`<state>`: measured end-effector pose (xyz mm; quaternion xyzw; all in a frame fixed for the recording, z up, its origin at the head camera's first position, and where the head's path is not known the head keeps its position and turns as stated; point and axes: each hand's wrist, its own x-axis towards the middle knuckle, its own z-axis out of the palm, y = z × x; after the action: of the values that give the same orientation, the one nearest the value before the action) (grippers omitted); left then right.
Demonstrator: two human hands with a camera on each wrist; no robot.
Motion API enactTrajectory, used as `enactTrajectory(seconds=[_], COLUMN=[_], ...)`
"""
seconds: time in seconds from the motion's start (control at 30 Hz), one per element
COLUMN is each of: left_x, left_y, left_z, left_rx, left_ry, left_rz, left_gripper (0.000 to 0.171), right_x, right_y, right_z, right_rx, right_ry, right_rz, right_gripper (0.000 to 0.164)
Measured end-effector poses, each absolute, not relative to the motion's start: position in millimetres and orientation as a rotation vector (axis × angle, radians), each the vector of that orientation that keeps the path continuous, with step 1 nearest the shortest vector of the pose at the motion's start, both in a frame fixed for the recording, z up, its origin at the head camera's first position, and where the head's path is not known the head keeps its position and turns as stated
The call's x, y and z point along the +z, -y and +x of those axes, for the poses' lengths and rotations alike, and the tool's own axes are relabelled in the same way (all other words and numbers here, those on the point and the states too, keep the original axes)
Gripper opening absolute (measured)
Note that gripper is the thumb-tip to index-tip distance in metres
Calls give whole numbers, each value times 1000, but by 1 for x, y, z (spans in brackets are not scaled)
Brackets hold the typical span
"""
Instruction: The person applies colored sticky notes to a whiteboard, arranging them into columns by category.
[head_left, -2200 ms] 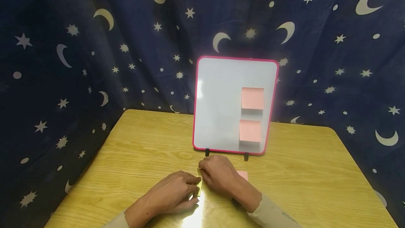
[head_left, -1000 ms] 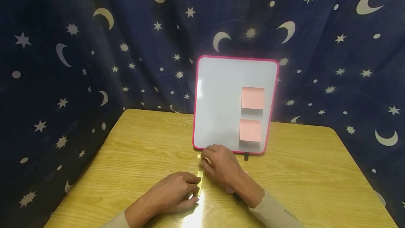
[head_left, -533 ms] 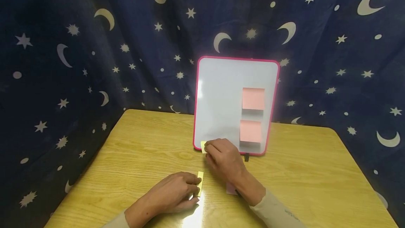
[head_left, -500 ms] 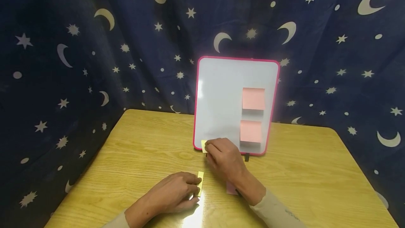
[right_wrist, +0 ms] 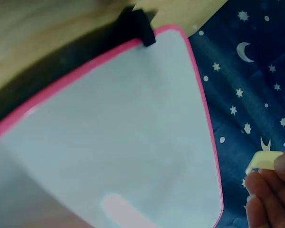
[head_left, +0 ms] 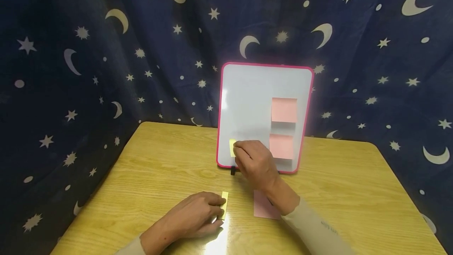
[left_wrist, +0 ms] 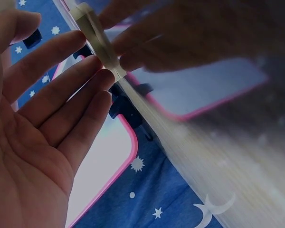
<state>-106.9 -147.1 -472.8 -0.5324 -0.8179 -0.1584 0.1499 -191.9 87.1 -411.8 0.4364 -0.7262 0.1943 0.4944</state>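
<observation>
My right hand (head_left: pixel 257 165) pinches a small yellow sticky note (head_left: pixel 232 148) between thumb and fingers, just in front of the lower left of a whiteboard (head_left: pixel 247 105). Whether the note touches the board cannot be told. In the right wrist view, the note (right_wrist: pixel 266 160) sticks out bent from the fingertips. On the table, my left hand (head_left: pixel 196 215) rests its fingertips against a narrow yellow sticky note pad (head_left: pixel 225 204); the left wrist view shows those fingers fairly straight along the pad (left_wrist: pixel 97 40). Two pink sticky notes, upper (head_left: pixel 284 110) and lower (head_left: pixel 281 146), hang on the board's right side.
The pink-framed board stands upright on black feet (head_left: pixel 232 170) on the wooden table (head_left: pixel 166 156). A pink sticky note pad (head_left: pixel 262 207) lies partly beneath my right forearm. Behind hangs a dark blue curtain (head_left: pixel 170 58) with moons and stars.
My right hand has peeled a yellow note away from the pad and carried it forward and up to the whiteboard. More of the pink pad shows. The left hand has stayed on the yellow pad.
</observation>
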Motion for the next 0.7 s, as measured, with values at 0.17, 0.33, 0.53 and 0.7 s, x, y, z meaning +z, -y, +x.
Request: enactTrajectory(seconds=[0.17, 0.33, 0.53, 0.7], left_x=[-472, -473, -474, -474], left_y=[146, 147, 147, 147], left_z=[-107, -107, -107, -107], left_rx=[-471, -470, -462, -454], left_ry=[2348, 2350, 2354, 2357], left_rz=[-1527, -1522, -1523, -1523], left_gripper=[16, 16, 19, 19], right_x=[-404, -397, -390, -387], right_y=[-89, -90, -90, -90], right_z=[-199, -207, -218, -225], right_rx=[443, 416, 372, 360], right_ry=[1728, 1698, 1626, 1623], right_rz=[1017, 1001, 980, 955], right_gripper=[16, 15, 13, 13])
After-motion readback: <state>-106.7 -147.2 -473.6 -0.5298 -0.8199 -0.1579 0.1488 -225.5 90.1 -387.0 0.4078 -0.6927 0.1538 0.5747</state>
